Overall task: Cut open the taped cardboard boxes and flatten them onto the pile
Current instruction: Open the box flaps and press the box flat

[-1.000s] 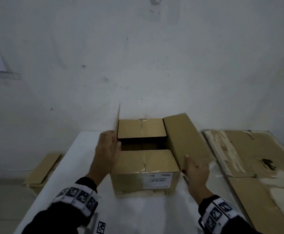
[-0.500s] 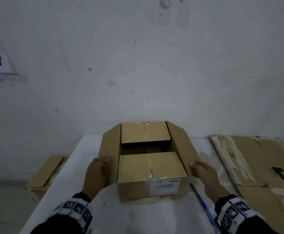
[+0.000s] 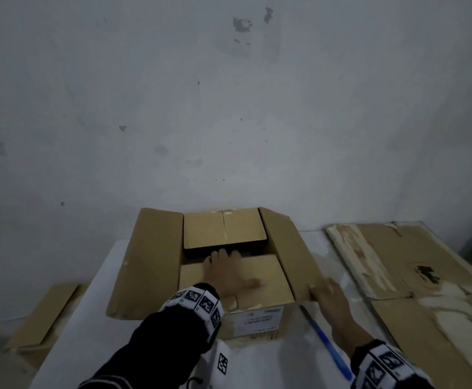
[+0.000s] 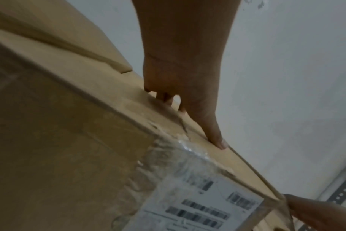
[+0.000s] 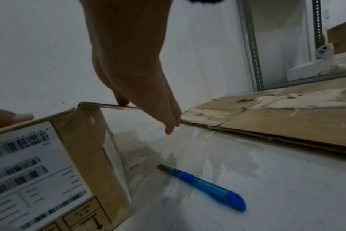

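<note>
My left hand (image 3: 230, 272) reaches forward over the box (image 3: 223, 276), palm down on the near inner flap (image 3: 260, 290), fingers straight and spread toward 12 o'clock, tips at the flap's far edge by the dark gap; thumb splayed to 3 o'clock. Grip apart, pressing flat, nothing clamped. The left wrist view shows the thumb (image 4: 213, 129) lying along the flap top above the taped label (image 4: 203, 201).

My right hand (image 3: 328, 300) sits at 3 o'clock of the box, at the near corner of the right outer flap (image 3: 291, 254). Fingers mostly straight. In the right wrist view one fingertip (image 5: 121, 101) touches the flap edge and the rest hang loose below it; grip apart, not closed on the flap.

The box stands at the worktop (image 3: 94, 329) centre, back against the wall (image 3: 229, 108). Both outer flaps are splayed outward, the left one (image 3: 147, 265) leaning out to 9 o'clock, and the far inner flap (image 3: 225, 228) is folded in.

A blue cutter (image 5: 205, 186) lies on the worktop just at 4 o'clock of the box, blade end toward the box, near my right wrist but not touching. The flat cardboard pile (image 3: 414, 276) lies at 3 o'clock, apart from the box, with a strip of bare worktop between. Another flattened piece (image 3: 44, 315) sits low off the worktop's 9 o'clock edge.
</note>
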Available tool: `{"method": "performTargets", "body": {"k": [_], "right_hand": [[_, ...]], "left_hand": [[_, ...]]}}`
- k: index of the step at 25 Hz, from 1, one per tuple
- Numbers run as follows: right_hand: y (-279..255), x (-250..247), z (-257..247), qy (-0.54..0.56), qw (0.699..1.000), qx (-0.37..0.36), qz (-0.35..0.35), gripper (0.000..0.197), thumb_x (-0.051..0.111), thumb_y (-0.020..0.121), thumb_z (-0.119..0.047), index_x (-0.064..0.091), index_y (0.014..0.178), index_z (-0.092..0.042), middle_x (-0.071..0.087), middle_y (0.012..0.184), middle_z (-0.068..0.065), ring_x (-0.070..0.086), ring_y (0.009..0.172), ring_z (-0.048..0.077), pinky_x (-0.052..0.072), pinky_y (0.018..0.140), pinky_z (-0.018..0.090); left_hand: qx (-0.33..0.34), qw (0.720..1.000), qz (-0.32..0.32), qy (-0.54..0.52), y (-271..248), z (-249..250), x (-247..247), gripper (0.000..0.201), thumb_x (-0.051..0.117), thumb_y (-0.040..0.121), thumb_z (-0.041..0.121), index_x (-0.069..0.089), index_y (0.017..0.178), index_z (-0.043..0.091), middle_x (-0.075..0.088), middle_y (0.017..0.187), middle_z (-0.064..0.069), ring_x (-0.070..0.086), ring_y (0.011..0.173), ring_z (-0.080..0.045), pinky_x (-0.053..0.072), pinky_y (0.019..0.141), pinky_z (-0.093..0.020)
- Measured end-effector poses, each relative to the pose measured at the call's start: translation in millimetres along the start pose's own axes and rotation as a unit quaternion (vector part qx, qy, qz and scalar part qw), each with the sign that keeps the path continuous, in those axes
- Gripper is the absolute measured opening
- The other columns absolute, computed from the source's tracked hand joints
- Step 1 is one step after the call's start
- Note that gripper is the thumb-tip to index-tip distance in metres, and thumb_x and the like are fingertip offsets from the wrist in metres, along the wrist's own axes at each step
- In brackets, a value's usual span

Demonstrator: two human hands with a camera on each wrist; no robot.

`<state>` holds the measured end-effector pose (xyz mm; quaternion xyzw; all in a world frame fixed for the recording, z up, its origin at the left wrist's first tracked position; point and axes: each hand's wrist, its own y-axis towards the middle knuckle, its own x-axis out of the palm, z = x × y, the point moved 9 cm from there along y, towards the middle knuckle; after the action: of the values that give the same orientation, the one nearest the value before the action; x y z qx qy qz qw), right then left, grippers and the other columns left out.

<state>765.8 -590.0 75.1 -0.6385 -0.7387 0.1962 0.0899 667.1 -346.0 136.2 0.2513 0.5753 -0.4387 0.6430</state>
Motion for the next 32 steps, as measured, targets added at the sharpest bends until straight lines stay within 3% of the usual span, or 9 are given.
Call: {"method": "performTargets", "body": {"k": [2, 5, 10, 14, 17, 20, 22, 27, 32], "right_hand": [[-0.8, -8.6, 11.2, 0.068, 0.997, 0.039, 0.016, 0.084, 0.072, 0.082, -0.028, 0.022, 0.147, -0.01, 0.047, 0.133, 0.016, 0.045, 0.123, 0.036, 0.041, 0.103, 0.045], [-21.4, 20.5, -1.3, 0.223, 0.965, 0.084, -0.11, 0.042, 0.059, 0.092, -0.02, 0.048, 0.13, -0.006, 0.062, 0.11, 0.014, 0.062, 0.098, 0.032, 0.05, 0.086, 0.041], [-62.4, 46.8, -107.9, 0.245, 0.955, -0.143, -0.085, 0.013, 0.053, 0.094, -0.004, 0.063, 0.086, -0.008, 0.066, 0.092, 0.013, 0.064, 0.074, 0.023, 0.054, 0.062, 0.031], [-121.1, 109.1, -172.4, 0.046, 0.918, -0.387, -0.071, 0.023, 0.057, 0.093, -0.021, 0.062, 0.079, -0.003, 0.067, 0.077, 0.013, 0.065, 0.072, 0.027, 0.058, 0.065, 0.04], [-169.2, 171.5, -163.0, -0.069, 0.877, -0.457, -0.129, 0.019, 0.061, 0.09, -0.029, 0.067, 0.088, -0.011, 0.067, 0.073, -0.002, 0.061, 0.067, 0.008, 0.05, 0.063, 0.028], [-200.1, 224.5, -121.1, -0.182, 0.84, -0.421, -0.29, 0.037, 0.059, 0.09, -0.039, 0.062, 0.123, -0.022, 0.069, 0.104, -0.006, 0.063, 0.092, 0.005, 0.054, 0.085, 0.024], [-207.5, 234.7, -107.6, -0.209, 0.817, -0.422, -0.334, 0.034, 0.058, 0.092, -0.031, 0.062, 0.124, -0.021, 0.067, 0.112, -0.004, 0.06, 0.098, 0.005, 0.049, 0.091, 0.021], [-162.2, 188.4, -127.9, -0.256, 0.841, -0.47, -0.081, 0.04, 0.062, 0.079, -0.015, 0.059, 0.119, -0.013, 0.059, 0.121, 0.007, 0.049, 0.118, 0.026, 0.039, 0.102, 0.039], [-100.5, 154.1, -129.7, -0.403, 0.841, -0.359, -0.032, 0.079, 0.062, 0.078, -0.056, 0.035, 0.138, -0.013, 0.041, 0.139, 0.016, 0.038, 0.129, 0.034, 0.037, 0.105, 0.046]], "left_hand": [[0.005, 0.992, 0.098, -0.083, -3.7, 2.6, -28.6, 0.091, 0.062, 0.057, 0.082, 0.045, 0.121, 0.021, 0.043, 0.121, -0.004, 0.036, 0.117, -0.026, 0.025, 0.097, -0.042], [0.033, 0.967, 0.21, -0.139, -22.3, 7.0, -75.7, 0.075, 0.072, 0.055, 0.073, 0.048, 0.108, 0.025, 0.041, 0.105, 0.006, 0.036, 0.109, -0.017, 0.023, 0.094, -0.037], [0.042, 0.875, 0.371, -0.31, -81.2, -42.1, -127.2, 0.061, 0.08, 0.056, 0.06, 0.049, 0.094, 0.023, 0.046, 0.099, 0.006, 0.041, 0.099, -0.013, 0.024, 0.085, -0.03], [-0.054, 0.784, 0.405, -0.467, -119.6, -137.0, -94.4, 0.066, 0.076, 0.052, 0.071, 0.055, 0.09, 0.022, 0.057, 0.097, -0.001, 0.059, 0.087, -0.018, 0.054, 0.073, -0.039], [-0.121, 0.825, 0.317, -0.451, -145.6, -184.6, -41.9, 0.061, 0.068, 0.059, 0.071, 0.059, 0.09, 0.018, 0.063, 0.091, -0.003, 0.061, 0.084, -0.019, 0.054, 0.069, -0.035], [-0.154, 0.888, 0.211, -0.378, -168.6, -217.8, -2.1, 0.057, 0.062, 0.058, 0.066, 0.064, 0.083, 0.015, 0.07, 0.085, -0.007, 0.066, 0.083, -0.023, 0.049, 0.063, -0.021], [-0.13, 0.908, 0.153, -0.368, -174.0, -218.2, -0.4, 0.065, 0.056, 0.05, 0.07, 0.067, 0.08, 0.013, 0.071, 0.085, -0.006, 0.067, 0.082, -0.023, 0.054, 0.066, -0.029], [-0.071, 0.871, -0.069, -0.48, -164.5, -155.1, -30.8, 0.078, 0.055, 0.052, 0.081, 0.066, 0.11, 0.032, 0.069, 0.109, 0.0, 0.065, 0.101, -0.017, 0.052, 0.083, -0.027], [-0.098, 0.816, -0.079, -0.564, -142.0, -131.6, -55.3, 0.06, 0.051, 0.083, 0.064, 0.064, 0.115, 0.014, 0.073, 0.104, -0.007, 0.07, 0.088, -0.019, 0.052, 0.079, -0.028]]}}
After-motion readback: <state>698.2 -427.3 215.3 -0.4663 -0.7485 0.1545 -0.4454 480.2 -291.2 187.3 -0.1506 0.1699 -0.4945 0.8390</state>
